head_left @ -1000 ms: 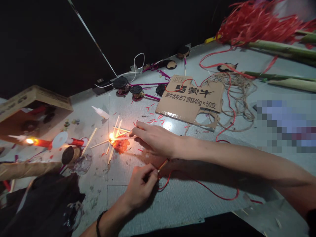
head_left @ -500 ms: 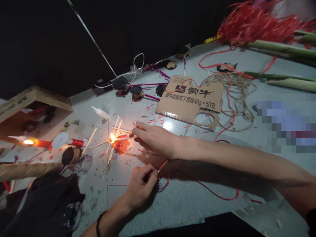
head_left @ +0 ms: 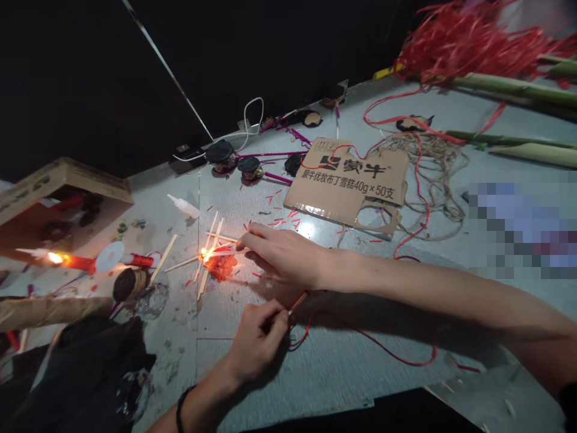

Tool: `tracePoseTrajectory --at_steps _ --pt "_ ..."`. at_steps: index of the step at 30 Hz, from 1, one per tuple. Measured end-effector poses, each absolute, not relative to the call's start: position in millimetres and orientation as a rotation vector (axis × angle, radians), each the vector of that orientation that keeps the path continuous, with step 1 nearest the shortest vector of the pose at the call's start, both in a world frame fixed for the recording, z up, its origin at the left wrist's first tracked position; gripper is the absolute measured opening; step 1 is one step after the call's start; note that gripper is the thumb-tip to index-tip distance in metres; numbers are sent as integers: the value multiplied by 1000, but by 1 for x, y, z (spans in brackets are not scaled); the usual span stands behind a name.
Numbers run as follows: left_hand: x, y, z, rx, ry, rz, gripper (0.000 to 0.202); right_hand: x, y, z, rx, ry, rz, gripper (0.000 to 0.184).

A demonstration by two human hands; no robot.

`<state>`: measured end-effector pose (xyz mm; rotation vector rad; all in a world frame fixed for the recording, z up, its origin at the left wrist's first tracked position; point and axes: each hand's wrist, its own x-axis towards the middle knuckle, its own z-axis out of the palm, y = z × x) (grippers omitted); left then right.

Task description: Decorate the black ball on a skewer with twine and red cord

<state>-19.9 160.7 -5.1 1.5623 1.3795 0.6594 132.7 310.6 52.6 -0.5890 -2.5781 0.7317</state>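
My right hand (head_left: 279, 255) is closed around the end of a thin whitish stick (head_left: 232, 252). The stick's far tip reaches a small flame (head_left: 206, 254) above red melted wax (head_left: 220, 266). Several pale wooden sticks (head_left: 204, 282) lie crossed around the flame. Lower down and nearer to me, my left hand (head_left: 261, 338) pinches a short wooden stick (head_left: 297, 302) between thumb and forefinger. A red cord (head_left: 383, 347) runs to the right from beside that stick; whether it is tied to it cannot be made out.
A printed cardboard piece (head_left: 347, 189) lies beyond my hands, with tangled twine (head_left: 439, 162) beside it. To the left are a second flame (head_left: 54, 257), an open cardboard box (head_left: 67, 186) and black cloth (head_left: 90, 361). A white nozzle bottle (head_left: 183, 205) lies behind the sticks.
The flame by the whitish stick looks slightly lower and smaller. Both hands hold the same position.
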Motion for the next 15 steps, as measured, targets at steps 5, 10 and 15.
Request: tracePoseTrajectory --at_steps 5,10,15 --pt "-20 161 -5 1555 1388 645 38 133 311 51 -593 -2590 700 27" --pt "-19 161 -3 1556 1379 651 38 132 312 50 -589 -2578 649 25" --pt "-21 161 -6 1549 1364 663 37 132 311 49 -580 -2570 670 27"
